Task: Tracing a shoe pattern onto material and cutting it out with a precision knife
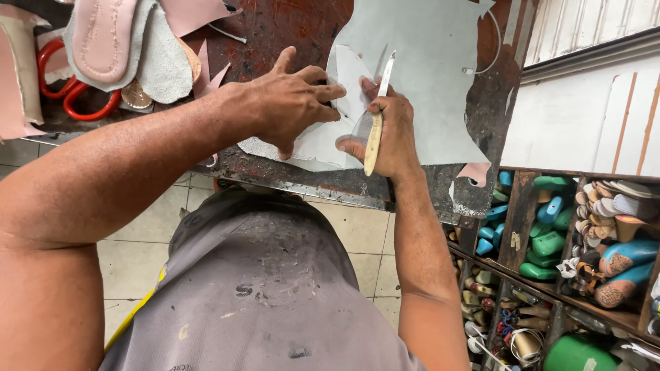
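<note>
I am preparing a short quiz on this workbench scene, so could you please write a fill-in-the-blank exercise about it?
1. The right hand holds a thin ____ with a pale handle.
2. The left hand presses a white pattern piece flat on the pale grey ____.
3. The scissors at the bench's far left have ____ handles.

Missing words: knife; leather sheet; red

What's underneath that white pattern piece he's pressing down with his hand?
Under the white pattern piece lies a pale grey leather sheet, spread over the dark worn workbench. The left hand hides part of the pattern piece.
</note>
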